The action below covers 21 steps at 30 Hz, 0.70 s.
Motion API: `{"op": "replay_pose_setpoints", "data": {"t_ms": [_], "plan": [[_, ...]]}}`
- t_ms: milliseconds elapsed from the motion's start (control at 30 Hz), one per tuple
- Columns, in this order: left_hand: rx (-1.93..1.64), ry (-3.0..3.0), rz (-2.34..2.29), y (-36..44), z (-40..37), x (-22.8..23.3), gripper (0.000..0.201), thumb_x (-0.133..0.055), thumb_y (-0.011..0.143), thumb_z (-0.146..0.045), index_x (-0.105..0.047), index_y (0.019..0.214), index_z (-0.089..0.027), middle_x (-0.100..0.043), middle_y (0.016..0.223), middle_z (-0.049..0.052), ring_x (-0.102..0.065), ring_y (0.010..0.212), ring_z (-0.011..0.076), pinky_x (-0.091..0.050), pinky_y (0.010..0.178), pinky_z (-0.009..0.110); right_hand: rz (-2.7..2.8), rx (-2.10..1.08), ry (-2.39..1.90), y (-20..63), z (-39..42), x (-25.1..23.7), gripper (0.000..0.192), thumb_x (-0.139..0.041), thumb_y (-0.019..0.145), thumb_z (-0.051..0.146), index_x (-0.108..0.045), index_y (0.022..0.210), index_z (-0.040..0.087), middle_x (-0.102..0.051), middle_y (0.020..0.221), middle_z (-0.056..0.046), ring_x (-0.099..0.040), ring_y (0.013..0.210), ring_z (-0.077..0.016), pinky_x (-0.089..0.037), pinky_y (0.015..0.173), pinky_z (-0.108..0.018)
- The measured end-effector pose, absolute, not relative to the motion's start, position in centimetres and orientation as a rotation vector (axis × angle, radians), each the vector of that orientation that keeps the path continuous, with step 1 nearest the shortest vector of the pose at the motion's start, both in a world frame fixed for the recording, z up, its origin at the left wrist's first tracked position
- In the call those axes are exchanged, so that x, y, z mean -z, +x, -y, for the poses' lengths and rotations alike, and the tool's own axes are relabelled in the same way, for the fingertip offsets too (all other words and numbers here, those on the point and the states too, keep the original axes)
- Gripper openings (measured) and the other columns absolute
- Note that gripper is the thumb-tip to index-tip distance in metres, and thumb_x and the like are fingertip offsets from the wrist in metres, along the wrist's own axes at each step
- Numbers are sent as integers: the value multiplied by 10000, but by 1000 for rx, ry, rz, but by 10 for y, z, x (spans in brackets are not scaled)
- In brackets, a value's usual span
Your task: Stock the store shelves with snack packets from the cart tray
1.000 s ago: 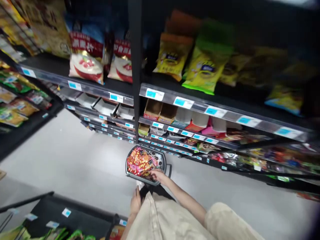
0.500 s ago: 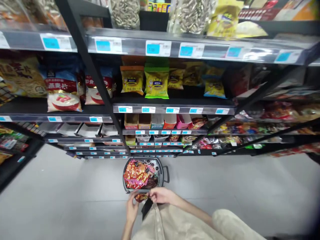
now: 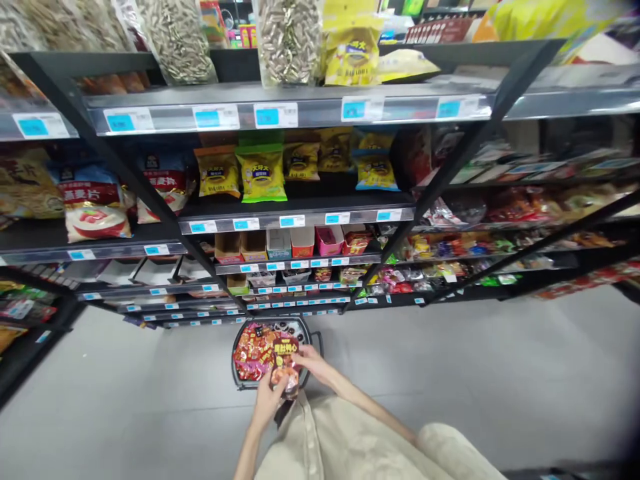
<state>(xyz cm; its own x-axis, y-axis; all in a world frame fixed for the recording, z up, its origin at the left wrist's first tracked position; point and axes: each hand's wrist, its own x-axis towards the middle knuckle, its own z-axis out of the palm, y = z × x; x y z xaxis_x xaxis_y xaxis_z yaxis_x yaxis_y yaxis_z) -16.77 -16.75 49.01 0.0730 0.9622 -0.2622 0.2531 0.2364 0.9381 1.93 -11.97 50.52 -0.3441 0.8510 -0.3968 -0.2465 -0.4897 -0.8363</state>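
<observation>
**Both hands on a dark snack packet above the basket**

Head view — the only view. Shop aisle, grey floor [image 3: 475,373], black shelving [image 3: 300,220] running across the frame with blue price tags along every shelf edge.

- Left hand [image 3: 269,399]: fingers closed on the lower left edge of a dark snack packet [image 3: 285,360], thumb side up against it.
- Right hand [image 3: 311,363]: reaches in from the right, fingers wrapped over the packet's upper right edge. Both hands grip the same packet.
- Packet: dark red-brown with pale lettering on top, held roughly upright and facing the camera, over the near rim of the shopping basket [image 3: 310,333] — whether it touches the rim, cannot tell.
- Basket: dark, rounded, standing on the floor just in front of the lowest shelf. Inside, a heap of red and orange packets [image 3: 250,350] on the left side.
- Beige trousers [image 3: 350,447] fill the bottom of the frame, directly below the hands.

Shelves above: yellow and green bags [image 3: 261,175] at middle height, a red-and-white oat bag [image 3: 95,207] to the left, clear bags of seeds [image 3: 287,37] on the top shelf. Small open cartons [image 3: 280,243] sit one shelf below the yellow bags. Right-hand shelves are blurred; contents unreadable.
</observation>
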Motion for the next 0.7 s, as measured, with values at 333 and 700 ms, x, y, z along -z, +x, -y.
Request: {"op": "replay_pose_setpoints", "data": {"t_ms": [333, 700], "plan": [[-1013, 876, -1430, 14, 202, -546, 549, -918, 603, -410, -732, 1033, -124, -787, 998, 124, -737, 873, 242, -582, 836, 335, 734, -1711, -1138, 156, 158, -526, 388, -902, 641, 475, -799, 863, 173, -799, 872, -59, -709, 741, -208, -560, 731, -319], [-667, 846, -1114, 101, 227, -552, 402, -861, 681, -347, -803, 998, -107, -802, 1000, 109, -744, 898, 256, -572, 867, 353, 412, -1489, -1268, 284, 239, -522, 523, -923, 615, 473, -742, 1015, 190, -793, 982, -85, -737, 832, -240, -582, 726, -330]]}}
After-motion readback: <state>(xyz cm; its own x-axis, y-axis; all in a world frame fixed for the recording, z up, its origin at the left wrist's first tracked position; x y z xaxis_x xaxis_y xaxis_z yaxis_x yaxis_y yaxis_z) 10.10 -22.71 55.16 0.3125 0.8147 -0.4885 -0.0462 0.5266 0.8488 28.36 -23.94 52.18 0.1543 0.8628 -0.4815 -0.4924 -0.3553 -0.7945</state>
